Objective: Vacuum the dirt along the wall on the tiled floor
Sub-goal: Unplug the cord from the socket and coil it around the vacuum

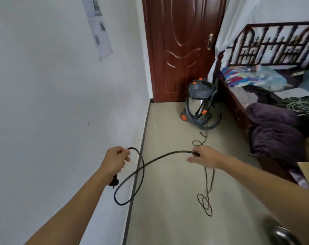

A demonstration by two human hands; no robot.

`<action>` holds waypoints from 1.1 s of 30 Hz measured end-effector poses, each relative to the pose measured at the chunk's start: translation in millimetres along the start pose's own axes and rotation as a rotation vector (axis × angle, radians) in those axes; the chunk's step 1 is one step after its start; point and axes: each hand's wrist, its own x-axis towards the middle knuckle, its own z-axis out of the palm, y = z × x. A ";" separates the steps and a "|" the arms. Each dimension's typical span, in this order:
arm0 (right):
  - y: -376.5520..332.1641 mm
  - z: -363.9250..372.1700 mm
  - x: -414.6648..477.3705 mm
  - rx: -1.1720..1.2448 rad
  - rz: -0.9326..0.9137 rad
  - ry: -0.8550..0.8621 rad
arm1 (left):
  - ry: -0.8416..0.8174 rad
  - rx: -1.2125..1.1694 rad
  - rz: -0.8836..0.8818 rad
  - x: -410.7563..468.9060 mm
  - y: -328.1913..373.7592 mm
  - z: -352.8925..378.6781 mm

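Observation:
A grey and steel canister vacuum (199, 101) with orange wheels stands far ahead by the dark red door, its hose looped on the floor around it. Its black power cord (160, 159) trails back over the beige tiled floor (169, 200) to me. My left hand (114, 160) grips the cord near its end, with the black plug (114, 182) hanging below the wrist and a loop dangling beside the wall. My right hand (202, 156) pinches the same cord further along, and slack drops from it into small coils on the floor.
The white wall (53, 103) with a dark baseboard (142, 151) runs along the left. A wooden bed (274, 110) piled with purple blankets and clothes lines the right side. The red door (182, 48) is shut. A round metal object (281, 234) sits at the bottom right.

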 end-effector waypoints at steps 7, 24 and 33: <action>-46.2 -70.7 30.0 0.397 -0.176 0.099 | -0.238 -0.184 -0.001 79.6 52.0 56.2; 198.7 -107.6 220.9 0.134 0.435 0.300 | -0.280 -0.354 0.096 248.8 232.0 148.6; 244.2 -114.0 285.8 0.262 0.483 0.017 | -0.045 -0.311 0.067 336.3 246.5 125.1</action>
